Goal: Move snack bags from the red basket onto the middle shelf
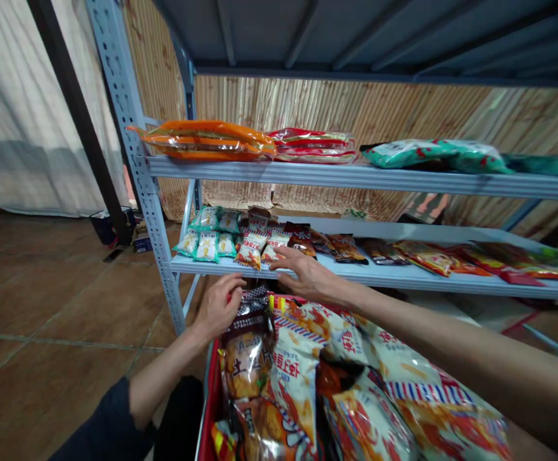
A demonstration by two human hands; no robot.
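My left hand is at the far left corner of a red bin, fingers loosely curved and apart, beside the top of a brown potato-chip bag. Whether it touches the bag or the rim is unclear. Over the bin's far side, my right hand reaches to the lower shelf with its fingers stretched out, holding nothing visible. Its fingertips are close to small white-and-orange snack bags stacked at the shelf's front edge. Larger white snack bags with red lettering fill the bin.
Small green-and-white packets stand left of the small bags. Dark and orange snack packets lie farther right. Orange, red and green packages rest on the upper shelf. A blue perforated post rises at left.
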